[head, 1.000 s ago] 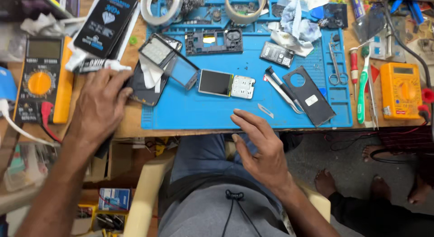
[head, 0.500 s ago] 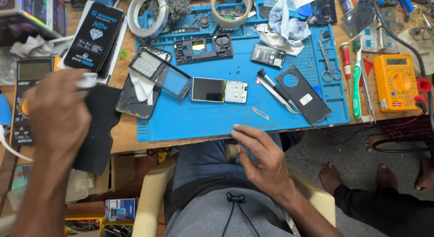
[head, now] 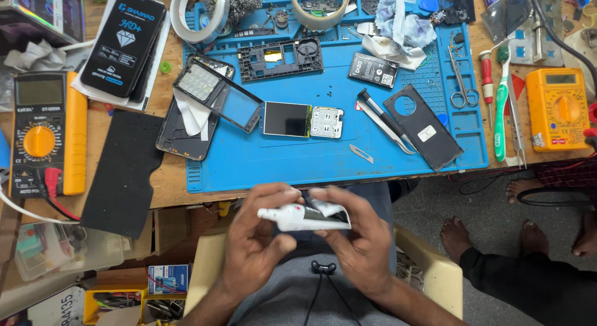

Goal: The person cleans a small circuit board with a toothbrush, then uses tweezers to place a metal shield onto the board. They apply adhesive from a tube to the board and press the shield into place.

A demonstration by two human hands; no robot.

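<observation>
Item: wooden workbench [head: 168,176] carrying a blue repair mat [head: 298,158], strewn with phone parts; tiled floor beyond. Below the mat's near edge, over my lap, I see a small white tube [head: 303,218], long axis lying parallel to that edge, nozzle end toward my left. My left hand [head: 258,245] and right hand [head: 357,242] both pinch it closed-fingered.

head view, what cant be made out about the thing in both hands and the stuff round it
- Flat white and dark piece: the left hand and right hand cover its ends and underside, so its kind stays unclear.
- Person beside the chair: only bare feet and a dark sleeve show; the frame edge cuts off the rest.
- Bench corner clutter: cropped by the top edge.
</observation>
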